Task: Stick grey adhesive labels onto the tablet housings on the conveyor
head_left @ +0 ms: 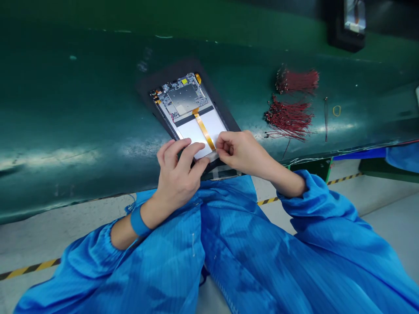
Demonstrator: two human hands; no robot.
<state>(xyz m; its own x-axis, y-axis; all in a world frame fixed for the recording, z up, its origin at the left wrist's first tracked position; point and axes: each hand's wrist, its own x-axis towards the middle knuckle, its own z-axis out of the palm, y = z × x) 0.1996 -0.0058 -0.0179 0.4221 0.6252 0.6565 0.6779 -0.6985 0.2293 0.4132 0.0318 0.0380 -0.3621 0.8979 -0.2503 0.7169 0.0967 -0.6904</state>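
An opened tablet lies tilted on a dark mat, its circuit board showing at the far end. An orange ribbon cable runs down its white panel toward me. My left hand rests over the near left corner, fingers spread and curved, fingertips on or just above the panel, thumb at the near edge. At the near right edge, beside the cable's end, my right hand is closed in a pinch. Whatever sits between its fingertips is hidden.
On the green bench, to the right, lie two bundles of dark red wires, a single wire and a yellow rubber band. A black holder with a screen-like part stands at the far right. The bench's front edge runs just below my hands.
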